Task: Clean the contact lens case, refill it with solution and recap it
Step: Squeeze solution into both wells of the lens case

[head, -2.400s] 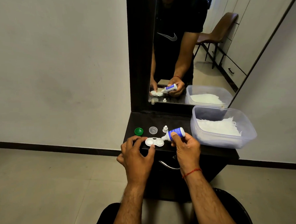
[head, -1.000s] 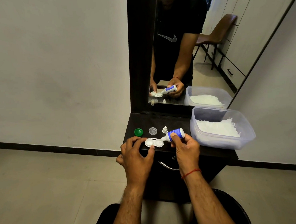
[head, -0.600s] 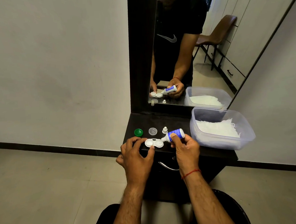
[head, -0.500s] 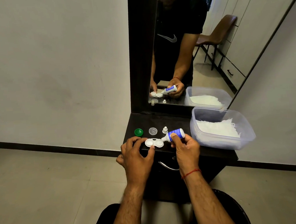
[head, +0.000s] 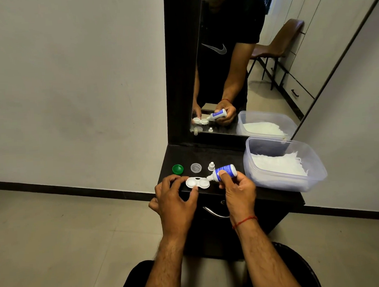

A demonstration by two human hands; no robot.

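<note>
Case (head: 197, 182) lies at the near edge of the cabinet top (head: 207, 153), long axis left to right, wells up, between the hands. Left hand (head: 174, 202) pinches its left end, thumb on the near rim. Right hand (head: 238, 191) grips the bottle (head: 224, 171), which also lies left-right, nozzle pointing left and down at the right well, the one nearer that hand. Green cap (head: 177, 169) and clear cap (head: 196, 167) sit just beyond

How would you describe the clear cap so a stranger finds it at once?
On the dark cabinet top below the mirror, three small caps lie in a row behind the white lens case. The clear cap is the middle one: flat and see-through, between the green cap on its left and the pointed white bottle cap on its right.
</note>
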